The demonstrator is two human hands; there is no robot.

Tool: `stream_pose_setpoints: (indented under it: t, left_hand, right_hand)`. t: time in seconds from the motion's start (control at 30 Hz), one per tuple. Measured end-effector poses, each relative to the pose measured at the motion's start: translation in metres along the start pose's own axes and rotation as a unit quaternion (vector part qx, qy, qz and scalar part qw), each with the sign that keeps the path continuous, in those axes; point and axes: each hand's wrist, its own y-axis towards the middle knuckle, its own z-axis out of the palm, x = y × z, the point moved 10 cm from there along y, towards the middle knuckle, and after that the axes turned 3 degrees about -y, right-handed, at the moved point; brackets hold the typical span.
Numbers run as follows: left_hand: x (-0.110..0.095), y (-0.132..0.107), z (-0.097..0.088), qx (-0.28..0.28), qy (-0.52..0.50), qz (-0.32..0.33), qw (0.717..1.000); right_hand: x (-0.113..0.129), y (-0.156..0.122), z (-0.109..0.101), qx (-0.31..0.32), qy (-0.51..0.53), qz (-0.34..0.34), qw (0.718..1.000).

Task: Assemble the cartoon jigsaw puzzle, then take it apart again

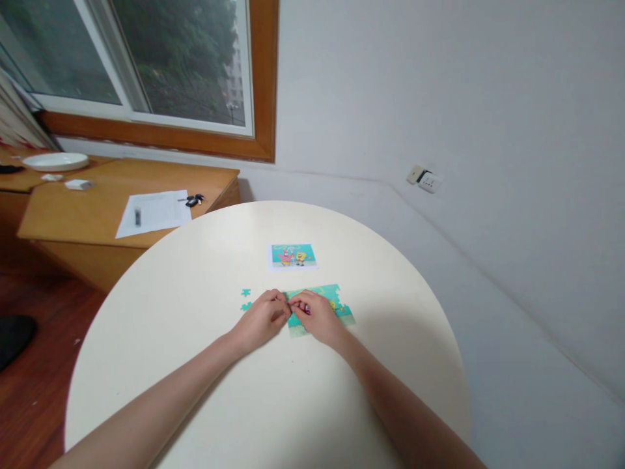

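Working at a round, cream-white table [273, 404], a person is holding two bare hands close together over one jigsaw puzzle [296, 326], which is lying flat near the middle of the tabletop. The left hand [263, 317] is curling its fingers inward at the puzzle's left edge; the right hand [317, 317] is covering the middle, thumb and fingers drawn near one another. Fingers are hiding what lies between them, so whether either hand is fully closed or gripping a piece cannot be told. Two loose teal pieces are lying left of the puzzle: an upper piece [246, 292] and a lower piece [245, 306], the latter just beside the left hand. Beyond the hands, one printed picture [293, 256] with cartoon figures is resting on the table.

A pale wall [439, 78] is rising behind, bearing two plates, one beige plate [415, 174] and one white socket [429, 182]. At left, a sliding window [180, 58] in one brown wooden frame [265, 78] is showing trees outside. Below it, a wooden desk [170, 177] is holding one sheet of paper [156, 212], one bunch of keys [195, 200] and one white dish [56, 161]. Reddish-brown flooring [43, 404] is showing at lower left.
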Motion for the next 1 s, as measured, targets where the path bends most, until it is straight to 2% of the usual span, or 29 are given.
stream_pose_setpoints:
  t: [0.3,0.7,1.0]
  left_hand:
    - [-0.002,0.0,0.0,0.024,0.046,0.036,0.998]
    - [-0.006,-0.001,-0.005,0.006,0.076,0.042,0.996]
    - [-0.009,-0.002,0.002,0.033,0.099,0.066,0.992]
  right_hand:
    - [-0.019,-0.001,0.003,0.001,0.16,0.087,0.983]
    - [-0.023,0.0,0.003,0.0,0.179,0.086,0.98]
    - [-0.023,-0.001,0.005,0.002,0.197,0.102,0.975]
